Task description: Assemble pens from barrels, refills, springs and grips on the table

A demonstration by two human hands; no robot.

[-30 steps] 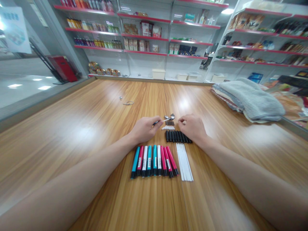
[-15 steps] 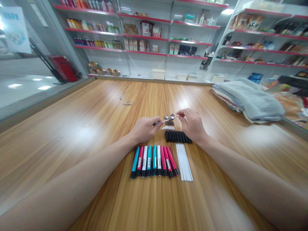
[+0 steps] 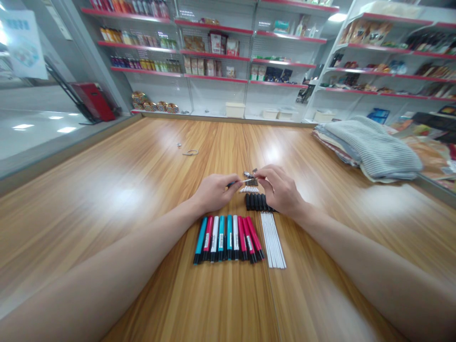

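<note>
Thumb and fingers of my left hand (image 3: 215, 192) are closed on a white pen refill (image 3: 247, 180) with a dark part at its held end. At its free tip, my right hand (image 3: 281, 187) is pinched on something tiny that I cannot make out. Beneath the hands are small metal pieces (image 3: 247, 174), a row of dark spring-like pieces (image 3: 252, 182) and small white tips (image 3: 249, 189). My right hand partly covers the black pen grips (image 3: 254, 202). Closer to me lie coloured pen barrels (image 3: 228, 237) and a row of white refills (image 3: 272, 240).
A thin loop (image 3: 190, 152) and a small shiny piece (image 3: 178, 144) lie farther out on the wooden table (image 3: 142, 266). Folded cloths (image 3: 370, 145) are stacked at the right. Stocked shelves (image 3: 215, 52) stand behind the table's raised edge.
My right hand has moved left and slightly down, bringing its fingertips to the refill's free end. It now hides more of the black grips. The left hand stays nearly still.
</note>
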